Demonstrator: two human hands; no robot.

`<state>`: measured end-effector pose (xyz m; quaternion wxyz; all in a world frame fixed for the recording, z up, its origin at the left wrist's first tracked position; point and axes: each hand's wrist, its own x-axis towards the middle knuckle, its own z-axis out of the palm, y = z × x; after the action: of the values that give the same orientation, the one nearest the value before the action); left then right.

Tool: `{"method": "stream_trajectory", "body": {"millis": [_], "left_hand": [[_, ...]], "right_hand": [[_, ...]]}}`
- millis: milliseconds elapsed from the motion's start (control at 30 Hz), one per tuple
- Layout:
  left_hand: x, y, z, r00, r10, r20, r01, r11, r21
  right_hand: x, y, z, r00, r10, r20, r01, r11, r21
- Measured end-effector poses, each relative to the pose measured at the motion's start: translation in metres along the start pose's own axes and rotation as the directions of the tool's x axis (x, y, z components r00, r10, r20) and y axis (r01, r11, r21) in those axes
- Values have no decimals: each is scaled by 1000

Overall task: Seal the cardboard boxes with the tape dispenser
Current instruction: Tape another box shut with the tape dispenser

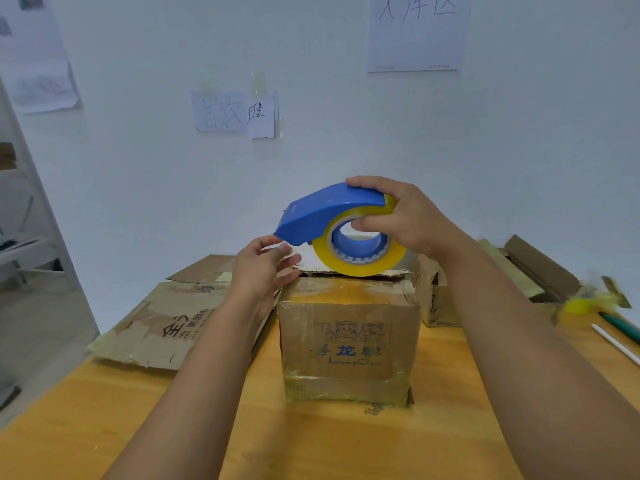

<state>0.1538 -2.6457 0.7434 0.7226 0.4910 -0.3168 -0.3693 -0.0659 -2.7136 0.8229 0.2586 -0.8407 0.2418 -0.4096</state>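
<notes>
I see my right hand (405,220) gripping the blue tape dispenser (325,216), thumb inside the yellow roll's core, fingers curled over the top. It rests on the far top edge of the cardboard box (349,337) on the table (311,441). My left hand (265,268) has relaxed, open fingers just beside the dispenser's nose.

Below the right hand's fingers (367,223), the cardboard box (349,337) blocks any descent. Left of the left hand's fingertips (287,258) a flattened carton (162,327) lies low. Behind the right fingers another box (436,292) crowds in; bare table (311,441) lies nearer.
</notes>
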Motion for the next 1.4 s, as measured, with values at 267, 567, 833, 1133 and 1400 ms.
{"method": "stream_trajectory", "body": {"millis": [267, 567, 833, 1133, 1400], "left_hand": [[7, 1, -11, 991, -112, 69, 115, 993, -39], [12, 3, -14, 983, -158, 95, 161, 987, -25], [19, 14, -26, 993, -113, 34, 114, 993, -30], [24, 1, -69, 982, -176, -67, 175, 984, -15], [18, -35, -62, 969, -245, -22, 243, 969, -45]], "right_hand": [[-14, 18, 9, 995, 90, 45, -92, 995, 42], [-12, 25, 13, 996, 93, 3, -93, 992, 80], [-13, 27, 8, 998, 61, -6, -60, 995, 80], [0, 17, 2, 997, 62, 36, -63, 998, 24], [-7, 26, 1, 994, 107, 39, -106, 994, -21]]}}
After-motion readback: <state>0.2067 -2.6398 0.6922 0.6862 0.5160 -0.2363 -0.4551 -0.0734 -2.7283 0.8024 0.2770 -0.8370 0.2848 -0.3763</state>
